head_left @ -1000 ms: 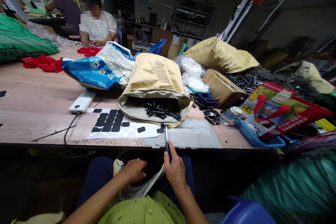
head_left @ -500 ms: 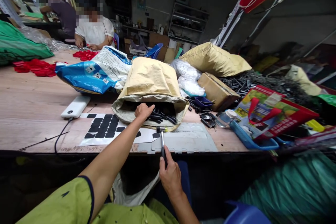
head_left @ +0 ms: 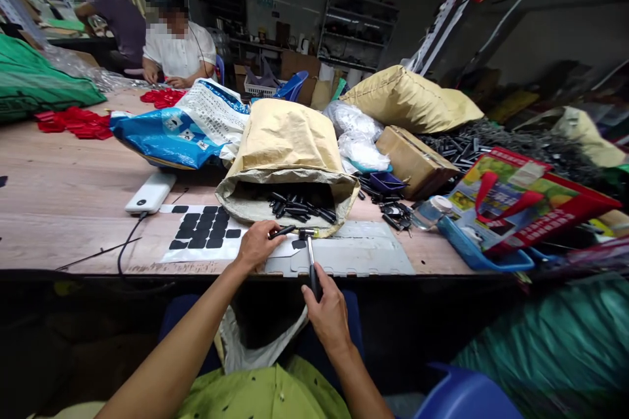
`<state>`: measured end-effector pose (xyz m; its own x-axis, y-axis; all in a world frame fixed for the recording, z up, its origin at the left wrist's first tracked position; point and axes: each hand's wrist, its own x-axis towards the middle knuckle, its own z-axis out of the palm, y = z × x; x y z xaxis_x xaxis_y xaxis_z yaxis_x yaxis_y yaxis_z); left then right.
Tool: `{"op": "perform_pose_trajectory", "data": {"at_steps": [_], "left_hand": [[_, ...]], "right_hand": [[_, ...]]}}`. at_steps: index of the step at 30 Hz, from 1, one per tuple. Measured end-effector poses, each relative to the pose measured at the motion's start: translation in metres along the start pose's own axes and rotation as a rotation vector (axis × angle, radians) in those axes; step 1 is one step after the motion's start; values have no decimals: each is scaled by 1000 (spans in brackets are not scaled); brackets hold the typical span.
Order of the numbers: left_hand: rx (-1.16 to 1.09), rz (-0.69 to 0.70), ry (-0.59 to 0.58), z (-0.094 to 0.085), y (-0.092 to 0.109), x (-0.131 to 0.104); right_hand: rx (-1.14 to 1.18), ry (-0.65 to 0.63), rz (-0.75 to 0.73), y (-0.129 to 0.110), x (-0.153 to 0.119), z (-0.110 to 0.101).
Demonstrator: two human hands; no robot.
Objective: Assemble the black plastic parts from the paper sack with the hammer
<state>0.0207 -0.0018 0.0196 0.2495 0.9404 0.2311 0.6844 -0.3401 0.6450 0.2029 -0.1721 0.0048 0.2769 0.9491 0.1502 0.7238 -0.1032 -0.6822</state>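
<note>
Your left hand (head_left: 256, 243) pinches 1 light, stiff black part (head_left: 284, 231) by its end; your right hand (head_left: 328, 313) grips the hammer (head_left: 309, 250) handle.

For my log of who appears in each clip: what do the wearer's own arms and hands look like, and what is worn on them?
Both hands are bare: no gloves, rings, watch or bands show on the left hand or the right hand. Both forearms are uncovered up to the frame's lower edge. Below them shows a yellow-green garment with small dark flecks, and dark blue trousers on the lap.
</note>
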Motion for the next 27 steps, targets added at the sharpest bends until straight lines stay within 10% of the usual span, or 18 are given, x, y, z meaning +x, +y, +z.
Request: {"op": "perform_pose_trajectory", "data": {"at_steps": [27], "left_hand": [[21, 101, -80, 21, -18, -16]], "right_hand": [[139, -23, -116, 4, -12, -2]]}}
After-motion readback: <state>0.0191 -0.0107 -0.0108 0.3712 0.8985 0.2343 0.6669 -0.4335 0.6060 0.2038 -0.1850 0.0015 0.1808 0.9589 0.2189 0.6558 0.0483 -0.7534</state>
